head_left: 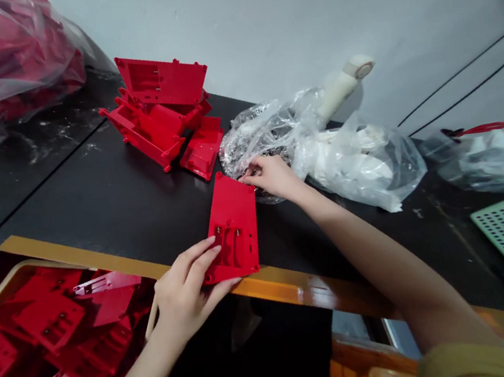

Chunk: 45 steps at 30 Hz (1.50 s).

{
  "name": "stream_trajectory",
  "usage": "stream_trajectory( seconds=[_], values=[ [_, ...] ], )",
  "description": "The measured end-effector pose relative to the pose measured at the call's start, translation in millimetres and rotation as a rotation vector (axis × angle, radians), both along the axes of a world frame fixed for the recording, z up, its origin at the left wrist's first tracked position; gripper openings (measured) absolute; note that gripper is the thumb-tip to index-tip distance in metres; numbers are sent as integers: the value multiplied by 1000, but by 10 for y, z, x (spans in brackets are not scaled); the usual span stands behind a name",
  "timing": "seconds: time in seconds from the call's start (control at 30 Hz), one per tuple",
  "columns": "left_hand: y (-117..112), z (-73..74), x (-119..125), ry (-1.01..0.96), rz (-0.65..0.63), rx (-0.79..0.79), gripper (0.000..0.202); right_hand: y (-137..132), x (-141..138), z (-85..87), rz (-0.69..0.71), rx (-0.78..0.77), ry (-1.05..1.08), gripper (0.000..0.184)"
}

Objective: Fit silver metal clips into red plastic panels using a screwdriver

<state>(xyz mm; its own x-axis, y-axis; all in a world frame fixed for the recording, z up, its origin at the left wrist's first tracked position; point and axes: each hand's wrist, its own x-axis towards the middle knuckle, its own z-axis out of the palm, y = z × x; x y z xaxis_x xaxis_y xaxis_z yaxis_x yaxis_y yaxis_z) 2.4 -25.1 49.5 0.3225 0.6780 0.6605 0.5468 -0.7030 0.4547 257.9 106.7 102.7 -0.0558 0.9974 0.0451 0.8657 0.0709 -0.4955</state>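
Head view, nearest first: a box (39, 324) of loose red mouldings sat below the worktop's edge on the person's left. Just above it the left hand (187, 291) gripped the near left corner of the red panel (234, 229), thumb along its near edge and fingers (195, 255) laid across its ribbed face. The panel lay flat on the black worktop (105, 199), its near edge at the wooden lip. It looked light, stiff and smooth, likely to slide under a push, so edges and corners seemed the safest hold, clear of the small bosses. At its far end the right hand (272, 176) had its fingers pinched at a clear bag (253, 134) of small metal bits; whether they held one I could not tell. Beyond stood a heap of red housings (158, 111).
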Motion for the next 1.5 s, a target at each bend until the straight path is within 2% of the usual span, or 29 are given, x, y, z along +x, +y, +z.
stream_trajectory(
  seconds=[0.17,0.27,0.4,0.5,0.67,0.77,0.87,1.0,1.1,1.17,1.27,1.4,1.5],
  values=[
    [19,-36,-13,33,26,59,42,42,143,4,7,-86,59,17],
    [27,-47,-26,44,15,66,40,100,255,6,4,-134,90,11],
    [43,-51,-34,50,16,110,37,44,302,105,29,-125,182,5],
    [48,-35,-27,44,20,123,38,-172,275,270,35,-127,320,12],
    [53,6,21,25,18,73,50,-666,139,522,65,-246,595,27],
    [51,27,58,12,34,18,46,-885,2,546,73,-349,848,32],
    [32,53,65,-18,11,-42,49,-1018,-119,497,111,-364,1008,30],
    [-2,98,25,-55,-7,-160,54,-1095,-210,433,179,-324,1027,22],
    [-19,130,-11,-106,-25,-222,51,-1106,-265,424,209,-314,969,38],
    [-28,153,-26,-140,-37,-238,45,-1115,-313,427,223,-284,911,31],
    [-38,195,-32,-190,-33,-232,34,-1137,-382,427,204,-215,857,14],
    [-38,254,-32,-178,-20,-162,34,-1140,-409,437,125,-102,857,12],
    [-13,316,-38,-155,-16,-118,32,-1116,-402,482,88,-136,891,12]
  ],
)
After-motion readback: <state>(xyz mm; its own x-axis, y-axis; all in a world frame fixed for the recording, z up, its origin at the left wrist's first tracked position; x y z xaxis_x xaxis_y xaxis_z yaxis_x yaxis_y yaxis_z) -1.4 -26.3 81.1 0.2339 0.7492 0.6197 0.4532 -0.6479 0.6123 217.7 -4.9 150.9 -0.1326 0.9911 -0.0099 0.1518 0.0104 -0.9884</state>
